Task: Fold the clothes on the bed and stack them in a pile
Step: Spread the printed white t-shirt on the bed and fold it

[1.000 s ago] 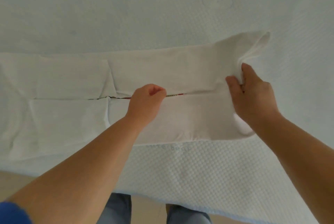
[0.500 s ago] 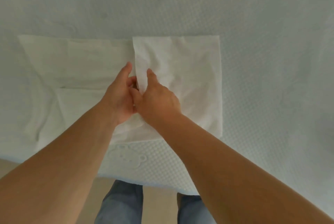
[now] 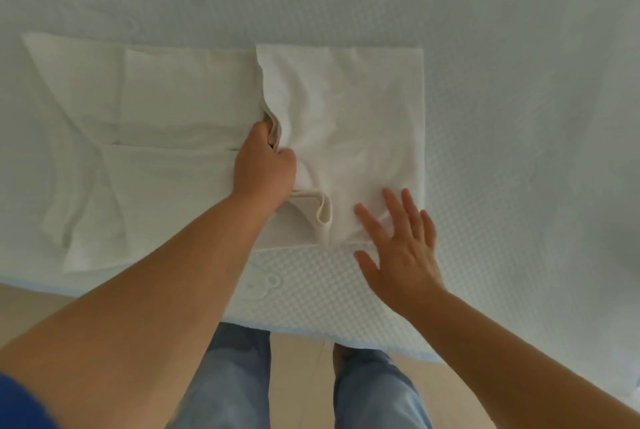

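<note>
A white garment [image 3: 173,123] lies flat near the front edge of the bed, its right part folded over to the left into a square flap [image 3: 349,110]. My left hand [image 3: 265,165] grips the flap's left edge at the middle, fingers curled into the cloth. My right hand [image 3: 398,248] is spread with straight fingers at the flap's lower right corner, fingertips on the cloth. A small rolled hem [image 3: 320,217] bulges between the two hands.
The pale quilted mattress [image 3: 519,117] stretches far and right of the garment. Its front edge [image 3: 311,331] runs just above my jeans-clad legs [image 3: 228,380] and the beige floor [image 3: 31,307].
The right part of the garment was folded over leftward. Since half a second ago my right hand let go of the flap's edge and moved down right, opening flat; my left hand stays gripping.
</note>
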Tool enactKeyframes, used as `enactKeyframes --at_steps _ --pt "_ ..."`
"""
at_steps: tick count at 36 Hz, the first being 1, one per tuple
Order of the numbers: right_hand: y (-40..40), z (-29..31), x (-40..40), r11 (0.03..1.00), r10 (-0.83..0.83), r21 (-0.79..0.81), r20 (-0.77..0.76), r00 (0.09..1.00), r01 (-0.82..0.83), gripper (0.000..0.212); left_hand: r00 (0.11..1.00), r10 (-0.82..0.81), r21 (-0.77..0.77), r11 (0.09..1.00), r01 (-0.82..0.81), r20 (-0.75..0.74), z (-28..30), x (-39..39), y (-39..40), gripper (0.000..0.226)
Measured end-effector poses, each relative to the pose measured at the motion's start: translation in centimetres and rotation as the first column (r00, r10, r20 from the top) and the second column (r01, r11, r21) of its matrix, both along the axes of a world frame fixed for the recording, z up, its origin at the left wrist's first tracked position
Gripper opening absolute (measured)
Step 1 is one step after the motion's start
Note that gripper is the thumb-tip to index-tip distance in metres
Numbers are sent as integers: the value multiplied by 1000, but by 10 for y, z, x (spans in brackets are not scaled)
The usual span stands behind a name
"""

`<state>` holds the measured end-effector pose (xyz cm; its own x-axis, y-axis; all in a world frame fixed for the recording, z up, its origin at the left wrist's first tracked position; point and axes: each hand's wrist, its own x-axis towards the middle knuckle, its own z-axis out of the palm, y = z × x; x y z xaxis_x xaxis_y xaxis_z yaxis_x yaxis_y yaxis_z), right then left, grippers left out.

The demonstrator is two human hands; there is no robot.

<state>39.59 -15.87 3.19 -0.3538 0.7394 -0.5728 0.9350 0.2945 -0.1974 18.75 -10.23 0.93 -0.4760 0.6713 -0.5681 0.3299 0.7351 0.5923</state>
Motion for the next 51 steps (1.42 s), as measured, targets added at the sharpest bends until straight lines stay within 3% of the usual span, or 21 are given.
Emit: enactKeyframes --at_steps 5,9,14,18,21,24,27,30,33,35,37,41,43,46,51 --pt "-25 0 -17 969 221 -90 -112 969 -231 67 999 -36 91 995 38 -29 9 -8 -2 12" --pt "-26 -5 -23 953 243 -135 -185 952 -270 58 997 -30 83 996 37 -78 6 -13 -6 5" --pt "-12 1 -5 999 43 4 -303 952 -44 39 983 -10 4 1000 11 -185 0 -9 -10 11" --pt "4 -5 20 964 -173 147 -279 945 220 51 939 16 103 995 21 -342 4 -2 -8 42" --pt "10 -19 38 979 -193 38 -114 975 198 70 843 -214 184 922 342 -494 11 13 -13 63" --pt "3 -34 56 996 -62 -57 0 998 62 71 685 -545 134 727 673 -484 2 36 -20 67" --pt "-2 -39 67 998 -8 -59 25 1000 9 72 519 -744 -116 611 783 -421 -23 36 -27 70" --pt "-6 -39 71 997 40 -66 69 997 -35 78 453 -767 -176 575 799 -454 -36 24 -30 73" --pt "-2 -29 61 1000 -11 -11 1 1000 11 81 467 -741 -162 600 783 -483 -33 25 -32 76" --pt "11 -24 46 983 -143 89 -153 978 158 74 479 -707 -179 639 748 -521 -30 25 -35 77" --pt "36 -27 33 913 -353 107 -277 894 394 68 489 -681 -208 674 709 -545 -29 18 -38 78" --pt "91 -44 23 665 -723 -58 -300 623 744 51 541 -659 -244 724 646 -523 -34 -1 -39 78" --pt "103 -47 22 588 -796 -164 -291 531 792 40 558 -670 -240 719 652 -490 -38 -5 -37 79" --pt "108 -47 23 565 -824 -319 -257 505 761 17 620 -661 -219 739 637 -424 -40 -8 -31 82" --pt "113 -29 28 504 -864 -505 -282 418 701 10 708 -625 -156 776 612 -329 -31 -17 -19 74"
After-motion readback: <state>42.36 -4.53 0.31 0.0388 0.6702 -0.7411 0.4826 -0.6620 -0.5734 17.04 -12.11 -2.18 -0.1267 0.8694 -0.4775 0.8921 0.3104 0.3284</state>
